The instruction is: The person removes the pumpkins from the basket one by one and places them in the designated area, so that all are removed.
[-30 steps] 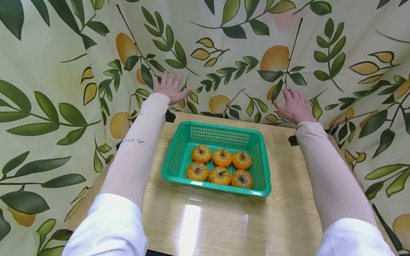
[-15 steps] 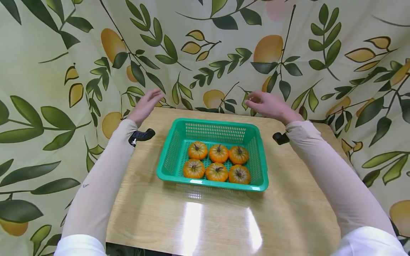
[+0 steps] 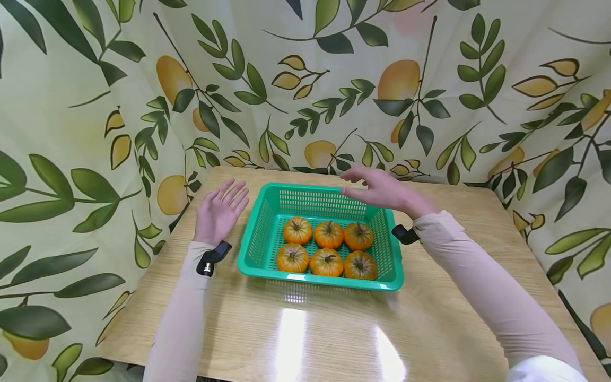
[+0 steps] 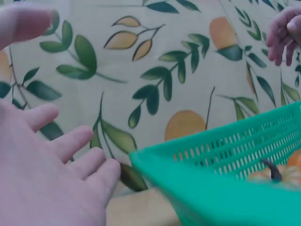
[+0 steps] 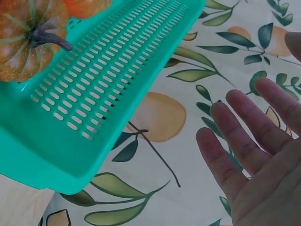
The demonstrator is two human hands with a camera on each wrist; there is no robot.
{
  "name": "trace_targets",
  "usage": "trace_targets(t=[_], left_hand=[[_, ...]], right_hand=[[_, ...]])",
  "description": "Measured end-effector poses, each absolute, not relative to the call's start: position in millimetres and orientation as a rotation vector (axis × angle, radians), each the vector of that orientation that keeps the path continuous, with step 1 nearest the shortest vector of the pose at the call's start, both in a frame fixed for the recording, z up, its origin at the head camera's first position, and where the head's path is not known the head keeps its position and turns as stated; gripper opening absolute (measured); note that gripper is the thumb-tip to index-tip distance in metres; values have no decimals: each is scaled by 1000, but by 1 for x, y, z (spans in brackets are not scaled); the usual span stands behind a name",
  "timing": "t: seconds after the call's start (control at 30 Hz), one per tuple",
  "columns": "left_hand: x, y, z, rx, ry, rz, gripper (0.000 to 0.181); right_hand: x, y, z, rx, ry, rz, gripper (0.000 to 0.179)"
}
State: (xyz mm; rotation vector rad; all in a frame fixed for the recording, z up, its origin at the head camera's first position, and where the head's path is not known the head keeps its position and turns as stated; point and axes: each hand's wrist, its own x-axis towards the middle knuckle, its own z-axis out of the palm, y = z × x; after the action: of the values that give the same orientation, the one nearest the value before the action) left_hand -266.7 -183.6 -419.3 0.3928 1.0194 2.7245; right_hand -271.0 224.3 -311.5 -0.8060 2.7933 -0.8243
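A green plastic basket (image 3: 320,282) with slotted walls stands on the table, holding several small orange pumpkins (image 3: 326,262) in two rows. My left hand (image 3: 220,211) is beside the basket's left side, palm up and fingers spread, holding nothing. In the left wrist view, the left hand (image 4: 51,174) is apart from the basket's corner (image 4: 155,157). My right hand (image 3: 377,188) hovers over the basket's back right part, fingers extended towards the left, with nothing in it. The right wrist view has the right hand's fingers (image 5: 244,150) straight, clear of the basket wall (image 5: 113,80).
The light wooden table (image 3: 267,339) reaches to a leaf-and-fruit patterned curtain (image 3: 305,79) at the back and sides. Dark wrist-worn camera mounts (image 3: 214,255) sit on both sleeves.
My left hand has come back from the curtain and turned palm up beside the basket. The right hand has moved left and lower, over the basket. The basket and pumpkins stay put.
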Motion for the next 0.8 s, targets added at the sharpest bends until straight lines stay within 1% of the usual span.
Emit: trace_targets(t=[0.23,0.37,0.6,0.8], left_hand=[[-250,-183,-449,454,1089,2627,63],[-242,-181,-463,437,1141,2560,61],[-225,-177,-478,292,1272,2454,57],[-222,-172,-476,279,1279,2428,56]], right_hand=[[-270,226,-322,-789,2746,-838,53],[-271,228,-324,-749,2699,-784,56],[-275,228,-335,-727,2617,-632,76],[-275,228,-340,-682,2574,-553,79]])
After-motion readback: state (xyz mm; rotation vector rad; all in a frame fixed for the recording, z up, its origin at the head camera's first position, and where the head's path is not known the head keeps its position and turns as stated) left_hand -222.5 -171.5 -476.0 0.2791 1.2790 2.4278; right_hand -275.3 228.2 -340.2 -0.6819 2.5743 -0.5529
